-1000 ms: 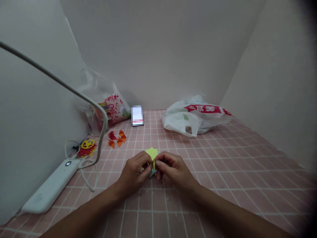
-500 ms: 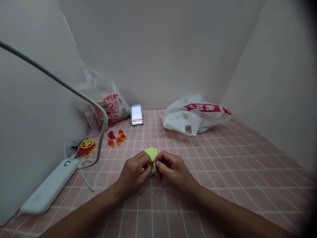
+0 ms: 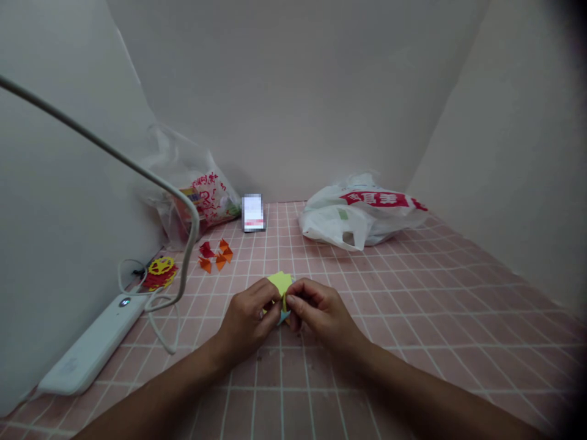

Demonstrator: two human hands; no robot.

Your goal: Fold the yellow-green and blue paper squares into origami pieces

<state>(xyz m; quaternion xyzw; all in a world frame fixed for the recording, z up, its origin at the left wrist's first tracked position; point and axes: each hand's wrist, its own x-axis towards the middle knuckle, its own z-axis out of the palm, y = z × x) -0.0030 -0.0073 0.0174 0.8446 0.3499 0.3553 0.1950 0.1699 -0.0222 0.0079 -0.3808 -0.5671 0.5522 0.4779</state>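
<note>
Between my two hands, low in the middle of the head view, is a yellow paper piece [image 3: 280, 282]. My left hand [image 3: 251, 311] pinches its left side, with the fingers curled. My right hand [image 3: 318, 308] pinches it from the right, the fingertips almost touching those of my left hand. A bit of light blue paper [image 3: 283, 316] shows below the fingertips. The small folds between the fingers are partly hidden.
Orange folded pieces [image 3: 221, 261] and a red one [image 3: 206, 249] lie left, near yellow and red cut-outs [image 3: 161, 266]. A white device [image 3: 94, 345] with a cable [image 3: 192, 214] is further left. Behind stand a phone [image 3: 253, 212] and plastic bags [image 3: 202, 195], [image 3: 362, 211].
Both hands keep their hold on the yellow paper. The fingertips have shifted very slightly, and a little more of the light blue paper shows beneath them.
</note>
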